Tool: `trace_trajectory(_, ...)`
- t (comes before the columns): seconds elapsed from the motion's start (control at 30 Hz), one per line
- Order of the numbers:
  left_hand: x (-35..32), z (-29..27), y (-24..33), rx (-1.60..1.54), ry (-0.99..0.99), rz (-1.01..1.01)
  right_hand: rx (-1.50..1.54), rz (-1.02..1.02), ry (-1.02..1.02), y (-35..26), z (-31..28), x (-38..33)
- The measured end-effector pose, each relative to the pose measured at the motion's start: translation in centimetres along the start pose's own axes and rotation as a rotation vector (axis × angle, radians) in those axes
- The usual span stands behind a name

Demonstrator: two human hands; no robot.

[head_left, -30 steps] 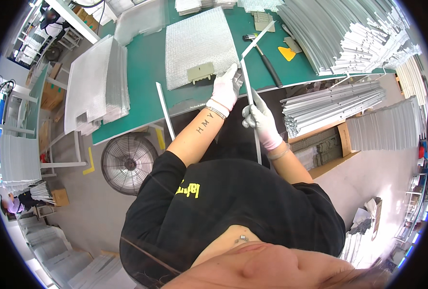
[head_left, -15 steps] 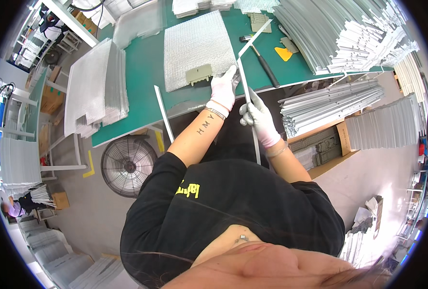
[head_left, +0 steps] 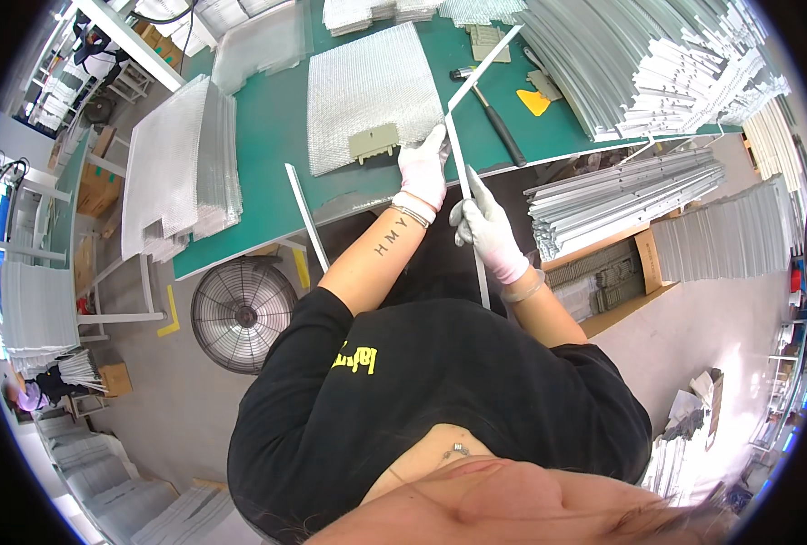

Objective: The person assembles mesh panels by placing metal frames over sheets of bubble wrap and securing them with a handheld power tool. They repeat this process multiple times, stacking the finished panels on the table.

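My left hand (head_left: 423,170), in a white glove, is closed at the lower right corner of a silvery mesh panel (head_left: 372,86), its thumb on top along the edge. An olive-grey notched plate (head_left: 373,143) sits at the panel's lower edge. My right hand (head_left: 493,238), also gloved, has its fingers wrapped round a thin white metal strip (head_left: 456,150) that runs down toward my body. At its upper end this strip meets an angled strip (head_left: 485,74). Another upright strip (head_left: 305,213) stands left of my left forearm; its lower end is hidden.
On the green table (head_left: 272,127) lie a black-handled hammer (head_left: 502,132) and a yellow scraper-like piece (head_left: 534,102). Stacked mesh panels (head_left: 185,163) stand at left, metal strips (head_left: 640,73) at far right. Below are bundled strips (head_left: 622,195), an open carton (head_left: 653,263) and a floor fan (head_left: 244,313).
The mesh panel and its notched plate have shifted slightly left. The angled strip's far tip has moved a little up and right, and the left strip's top leans farther left. Both hands keep their hold.
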State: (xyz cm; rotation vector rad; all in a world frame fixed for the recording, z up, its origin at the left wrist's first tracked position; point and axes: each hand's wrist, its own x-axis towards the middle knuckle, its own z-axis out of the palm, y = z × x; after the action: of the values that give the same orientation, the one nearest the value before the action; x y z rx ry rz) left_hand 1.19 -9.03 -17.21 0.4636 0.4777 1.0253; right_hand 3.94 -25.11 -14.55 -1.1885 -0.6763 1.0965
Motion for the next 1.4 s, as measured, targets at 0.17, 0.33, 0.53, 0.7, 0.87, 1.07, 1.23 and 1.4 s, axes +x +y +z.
trace_trajectory(0.17,-0.3,0.9,0.0,0.041,0.06,0.032,0.003,0.013,0.004,0.3,-0.1,-0.3)
trace_trajectory(0.33,-0.4,0.9,-0.4,-0.078,0.012,0.035,-0.103,0.062,0.037,0.3,0.1,-0.5)
trace_trajectory(0.53,0.9,-0.4,-0.3,-0.062,0.05,-0.213,-0.113,0.068,0.054,0.1,-0.1,0.5)
trace_trajectory(0.7,-0.5,-0.4,0.8,0.065,-0.057,-0.314,-0.105,0.01,0.027,-1.5,-1.5,6.5)
trace_trajectory(0.87,-6.5,-0.3,3.3,0.184,-0.076,-0.307,-0.365,0.0,-0.016,-3.5,-2.6,14.4)
trace_trajectory(1.07,-5.4,-8.6,17.6,1.105,-0.041,0.199,0.091,0.067,-0.122,-2.5,-3.3,14.3)
trace_trajectory(1.23,-3.0,-10.6,20.3,0.442,-0.304,-0.05,0.055,0.031,-0.184,-2.3,-1.5,13.7)
trace_trajectory(1.4,-5.7,-7.4,21.5,0.821,-0.166,0.181,0.07,-0.081,-0.17,-4.4,-1.8,10.9)
